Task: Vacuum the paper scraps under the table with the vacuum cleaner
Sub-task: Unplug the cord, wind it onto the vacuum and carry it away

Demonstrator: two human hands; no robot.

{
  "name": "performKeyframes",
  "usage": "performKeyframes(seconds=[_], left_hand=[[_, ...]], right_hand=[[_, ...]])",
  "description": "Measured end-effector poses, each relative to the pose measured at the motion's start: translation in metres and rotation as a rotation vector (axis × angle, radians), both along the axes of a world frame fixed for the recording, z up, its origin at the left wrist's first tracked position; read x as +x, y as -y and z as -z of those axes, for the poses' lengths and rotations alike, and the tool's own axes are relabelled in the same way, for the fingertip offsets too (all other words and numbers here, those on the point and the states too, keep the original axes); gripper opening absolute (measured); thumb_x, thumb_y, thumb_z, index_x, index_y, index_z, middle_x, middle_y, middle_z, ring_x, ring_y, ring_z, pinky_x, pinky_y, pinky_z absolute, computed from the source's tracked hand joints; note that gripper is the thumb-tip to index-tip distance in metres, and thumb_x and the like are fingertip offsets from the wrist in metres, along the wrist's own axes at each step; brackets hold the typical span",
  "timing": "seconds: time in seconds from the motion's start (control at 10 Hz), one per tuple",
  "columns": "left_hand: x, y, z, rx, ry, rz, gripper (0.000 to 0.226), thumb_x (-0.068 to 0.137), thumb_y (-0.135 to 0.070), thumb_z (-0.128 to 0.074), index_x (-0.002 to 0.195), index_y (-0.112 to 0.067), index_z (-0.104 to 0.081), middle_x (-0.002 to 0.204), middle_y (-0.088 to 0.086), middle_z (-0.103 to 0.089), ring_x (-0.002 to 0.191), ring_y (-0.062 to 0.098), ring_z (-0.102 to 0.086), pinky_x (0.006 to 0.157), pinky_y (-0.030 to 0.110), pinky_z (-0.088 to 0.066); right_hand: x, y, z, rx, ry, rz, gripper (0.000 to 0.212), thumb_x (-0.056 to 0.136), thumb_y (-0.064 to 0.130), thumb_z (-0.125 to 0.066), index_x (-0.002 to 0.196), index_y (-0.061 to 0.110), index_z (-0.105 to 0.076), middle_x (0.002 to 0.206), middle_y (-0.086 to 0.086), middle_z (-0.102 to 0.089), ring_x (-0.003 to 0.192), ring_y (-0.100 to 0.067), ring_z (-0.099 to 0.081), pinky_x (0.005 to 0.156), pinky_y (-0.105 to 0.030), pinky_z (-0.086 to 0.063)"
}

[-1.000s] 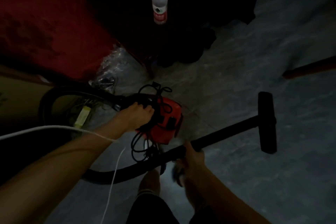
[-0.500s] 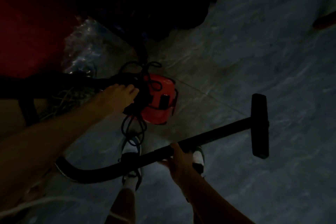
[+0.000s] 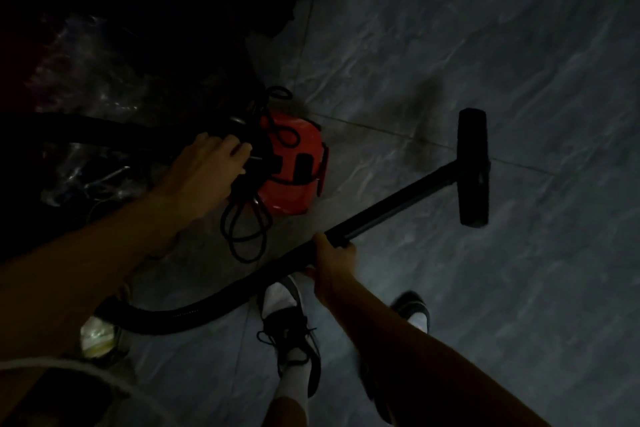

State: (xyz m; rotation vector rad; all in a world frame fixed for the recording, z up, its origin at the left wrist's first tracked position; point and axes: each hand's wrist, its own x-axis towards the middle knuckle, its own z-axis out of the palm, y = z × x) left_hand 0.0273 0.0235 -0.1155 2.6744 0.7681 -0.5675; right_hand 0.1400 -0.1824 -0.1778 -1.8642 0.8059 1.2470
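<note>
Left hand point(image 3: 204, 173): fingers curled onto the black top of the vacuum cleaner.
Vacuum cleaner point(image 3: 294, 166): red body on the tiled floor point(image 3: 485, 45), cord looped beside it.
Right hand point(image 3: 332, 262): fingers clamped around the wand point(image 3: 398, 204).
Floor head point(image 3: 473, 166): far right.

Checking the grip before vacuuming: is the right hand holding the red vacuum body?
No, the right hand grips the black wand, while the left hand is at the red vacuum body.
</note>
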Motion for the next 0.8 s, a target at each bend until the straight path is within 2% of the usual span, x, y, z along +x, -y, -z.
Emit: performKeyframes(seconds=[0.1, 0.2, 0.3, 0.4, 0.5, 0.6, 0.7, 0.8], left_hand=[[0.000, -0.001, 0.008, 0.039, 0.055, -0.021, 0.047, 0.058, 0.006, -0.082, 0.100, 0.014, -0.064, 0.081, 0.033, -0.062, 0.060, 0.045, -0.062, 0.067, 0.056, -0.052], [-0.003, 0.004, 0.016, 0.081, 0.078, -0.072, 0.046, 0.066, 0.002, -0.079, 0.108, 0.012, -0.062, 0.089, 0.033, -0.062, 0.073, 0.047, -0.063, 0.086, 0.065, -0.045], [-0.006, 0.010, 0.023, 0.093, 0.094, -0.122, 0.045, 0.069, 0.001, -0.077, 0.110, 0.011, -0.062, 0.092, 0.031, -0.063, 0.083, 0.047, -0.063, 0.095, 0.067, -0.037], [-0.005, 0.015, 0.026, 0.078, 0.124, -0.191, 0.046, 0.073, 0.001, -0.074, 0.116, 0.010, -0.060, 0.102, 0.031, -0.062, 0.099, 0.048, -0.060, 0.101, 0.067, -0.031], [-0.002, 0.024, 0.017, 0.032, 0.056, -0.277, 0.052, 0.084, -0.007, -0.064, 0.133, 0.004, -0.048, 0.126, 0.028, -0.054, 0.126, 0.046, -0.044, 0.110, 0.063, -0.019], [0.007, 0.037, 0.000, 0.007, 0.010, -0.375, 0.057, 0.089, -0.015, -0.057, 0.141, -0.003, -0.039, 0.143, 0.023, -0.041, 0.139, 0.040, -0.029, 0.115, 0.057, -0.011], [0.023, 0.052, -0.020, -0.078, 0.022, -0.527, 0.053, 0.091, -0.019, -0.055, 0.140, -0.005, -0.041, 0.145, 0.022, -0.040, 0.139, 0.037, -0.029, 0.116, 0.054, -0.011], [0.049, 0.071, -0.050, -0.190, 0.110, -0.690, 0.054, 0.092, -0.029, -0.053, 0.139, -0.004, -0.043, 0.141, 0.021, -0.045, 0.134, 0.036, -0.038, 0.115, 0.053, -0.019]], right_hand=[[-0.006, 0.001, 0.015, -0.021, -0.004, -0.068, 0.053, 0.071, 0.024, -0.072, 0.117, 0.013, -0.048, 0.108, -0.012, -0.065, 0.094, -0.032, -0.069, 0.080, -0.052, -0.058], [-0.008, -0.001, 0.026, -0.004, -0.012, -0.121, 0.035, 0.078, 0.018, -0.068, 0.108, 0.012, -0.051, 0.106, -0.014, -0.067, 0.092, -0.033, -0.069, 0.079, -0.054, -0.058], [-0.003, -0.007, 0.042, -0.032, -0.003, -0.173, 0.036, 0.080, 0.016, -0.064, 0.112, 0.002, -0.055, 0.108, -0.020, -0.066, 0.094, -0.037, -0.068, 0.080, -0.056, -0.056], [0.012, -0.013, 0.045, -0.072, -0.113, -0.275, 0.039, 0.092, 0.016, -0.052, 0.128, -0.001, -0.052, 0.118, -0.018, -0.063, 0.104, -0.035, -0.064, 0.088, -0.050, -0.054], [0.029, -0.023, 0.014, -0.055, -0.210, -0.451, 0.039, 0.097, 0.015, -0.043, 0.132, -0.002, -0.047, 0.097, -0.010, -0.057, 0.082, -0.024, -0.059, 0.067, -0.034, -0.055], [0.048, -0.027, -0.006, -0.063, -0.174, -0.526, 0.038, 0.097, 0.017, -0.046, 0.129, -0.002, -0.050, 0.079, -0.005, -0.052, 0.065, -0.018, -0.052, 0.061, -0.033, -0.048], [0.070, -0.030, -0.036, -0.019, 0.168, -0.798, 0.038, 0.092, 0.020, -0.053, 0.127, 0.004, -0.053, 0.105, -0.014, -0.067, 0.080, -0.023, -0.062, 0.064, -0.029, -0.050], [0.111, -0.033, -0.092, 0.148, 0.478, -1.075, 0.041, 0.094, 0.023, -0.052, 0.134, 0.013, -0.048, 0.121, -0.008, -0.064, 0.100, -0.020, -0.065, 0.086, -0.032, -0.053]])
